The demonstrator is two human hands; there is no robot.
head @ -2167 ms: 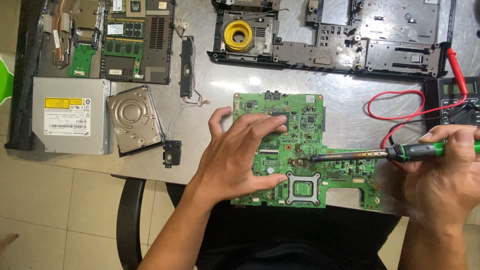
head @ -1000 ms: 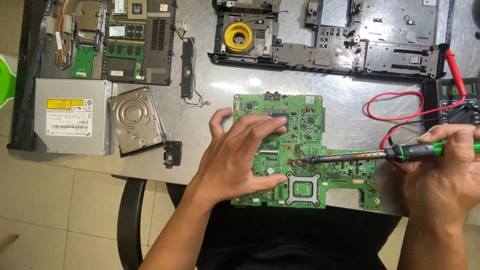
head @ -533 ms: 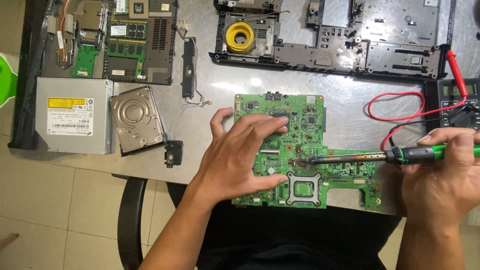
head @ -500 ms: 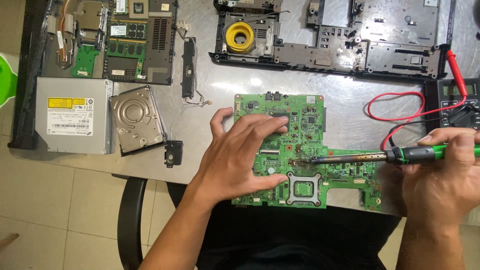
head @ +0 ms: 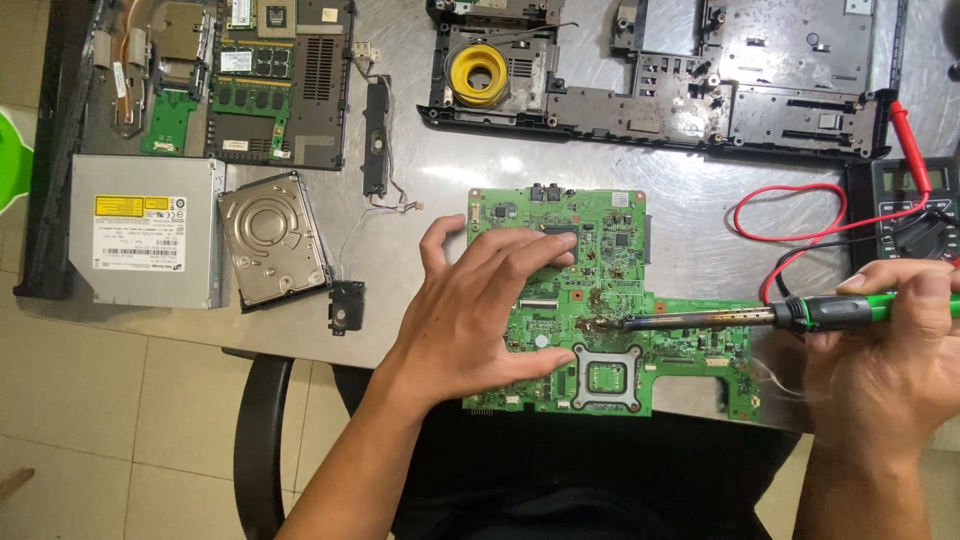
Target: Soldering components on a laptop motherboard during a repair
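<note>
The left hand (head: 470, 310) lies open, fingers spread, pressing a green laptop circuit board (head: 600, 300) at the steel tabletop's (head: 690, 215) six o'clock edge. The right hand (head: 885, 355) grips a green-handled soldering iron (head: 760, 317), tip on the board's middle. At nine o'clock, a grey optical drive (head: 145, 245) carries yellow and white rectangular labels.

place: electronics repair workshop | I sit at a metal tabletop (head: 690, 215) | around me: stripped laptop chassis (head: 660, 70), bare green motherboard (head: 600, 300), hard drive (head: 272, 240), optical drive (head: 145, 245), multimeter (head: 915, 205) with red leads | soldering iron (head: 780, 315) in my fingers
</note>
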